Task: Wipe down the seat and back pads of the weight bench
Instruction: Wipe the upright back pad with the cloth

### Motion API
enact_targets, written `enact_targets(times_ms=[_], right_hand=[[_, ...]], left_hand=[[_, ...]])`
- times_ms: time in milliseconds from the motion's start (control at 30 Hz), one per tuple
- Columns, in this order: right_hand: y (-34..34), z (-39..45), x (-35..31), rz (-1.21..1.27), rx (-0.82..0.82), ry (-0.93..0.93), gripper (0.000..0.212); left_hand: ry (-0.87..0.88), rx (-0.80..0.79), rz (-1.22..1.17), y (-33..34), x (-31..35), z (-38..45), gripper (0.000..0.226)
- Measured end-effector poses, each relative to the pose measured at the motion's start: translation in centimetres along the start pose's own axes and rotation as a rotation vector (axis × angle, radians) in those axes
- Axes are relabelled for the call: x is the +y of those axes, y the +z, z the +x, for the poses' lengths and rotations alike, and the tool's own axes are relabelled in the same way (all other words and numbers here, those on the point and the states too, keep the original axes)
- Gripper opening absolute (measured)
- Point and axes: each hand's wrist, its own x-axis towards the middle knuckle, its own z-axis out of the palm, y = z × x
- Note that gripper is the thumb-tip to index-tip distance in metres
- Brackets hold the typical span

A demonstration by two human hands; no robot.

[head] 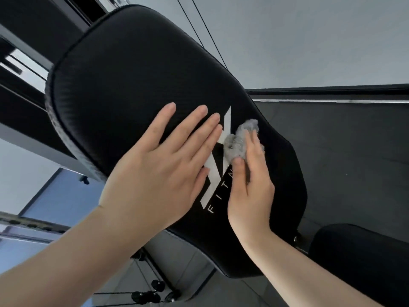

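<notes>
The white logo (218, 160) on the black textured vinyl back pad (124, 85) is partly hidden by a flat, open left hand (161, 167) and the right hand (250, 185) gripping a crumpled grey cloth (240, 140). The black seat pad (363, 260) is cropped lower right; grey walls (309, 41) stand behind.

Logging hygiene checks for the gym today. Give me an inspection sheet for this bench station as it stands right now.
Surface: black back pad, textured, with a white logo; no marks that I can make out.
Job's things: grey cloth, bunched, on the logo area; seat pad at lower right, untouched.
Clutter: nothing seen.
Grippers: left hand flat on the pad, fingers straight; right hand holds the cloth against the pad, thumb curled onto it.
Cables: two thin black cables behind the pad's top; more run to black pulleys below.
Surroundings: grey wall, dark machine frame at left, tiled floor.
</notes>
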Motion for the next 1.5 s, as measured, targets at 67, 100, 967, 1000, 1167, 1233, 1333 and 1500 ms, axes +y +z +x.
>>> enact_targets(times_ms=[67,100,967,1000,1167,1233,1333,1500], right_hand=[[0.6,-1.2,-0.1,-0.040,-0.073,-0.197,0.043],[0.4,-1.9,1.0,-0.078,-0.089,-0.237,0.043],[-1.6,2.5,7.7,-0.071,0.119,0.013,0.045],[-2.5,2.1,10.1,-0.091,0.164,0.175,0.045],[-5.0,1.9,13.1,-0.072,0.285,0.729,0.044],[-3.5,2.8,10.0,-0.038,0.204,0.468,0.045],[-3.1,2.5,7.8,-0.019,0.014,0.075,0.047],[-6.6,0.5,15.2,-0.134,0.010,0.230,0.050]], left_hand=[[-0.012,0.016,0.010,0.0,0.0,-0.1,0.057],[-0.014,0.016,0.001,-0.1,-0.1,-0.1,0.057],[0.125,-0.062,-0.004,2.0,5.3,0.1,0.068],[0.127,-0.071,-0.017,1.9,5.3,0.1,0.068],[0.110,-0.089,-0.014,2.2,5.7,0.4,0.067],[0.103,-0.103,-0.006,2.5,5.9,0.4,0.062],[0.110,-0.170,0.022,2.6,6.2,0.4,0.065],[0.216,-0.214,0.010,2.9,7.4,0.7,0.062]])
